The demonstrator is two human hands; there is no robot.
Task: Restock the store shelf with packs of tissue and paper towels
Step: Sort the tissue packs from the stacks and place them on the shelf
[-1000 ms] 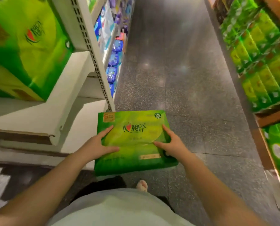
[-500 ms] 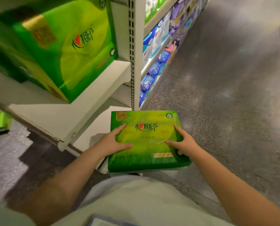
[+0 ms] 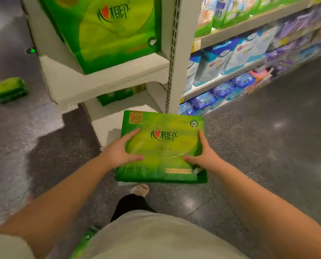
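I carry a flat green tissue pack point(image 3: 161, 146) in front of me at waist height. My left hand point(image 3: 122, 152) grips its left edge, thumb across the top face. My right hand point(image 3: 202, 156) grips its right edge the same way. The pack hovers just before the bottom board point(image 3: 107, 124) of a white end-cap shelf. A large green pack point(image 3: 111, 32) of the same brand stands on the shelf board point(image 3: 118, 79) above. Smaller green packs point(image 3: 118, 96) lie deep on the bottom level.
A white slotted upright post point(image 3: 172, 53) stands right of the end-cap. Side shelves point(image 3: 240, 58) to the right hold blue and white packs. A loose green pack point(image 3: 9, 89) lies on the dark floor at far left. My foot point(image 3: 140, 189) shows under the pack.
My view has turned left towards the end-cap shelf, which now stands closer and more central. Both hands keep the same hold on the green pack.
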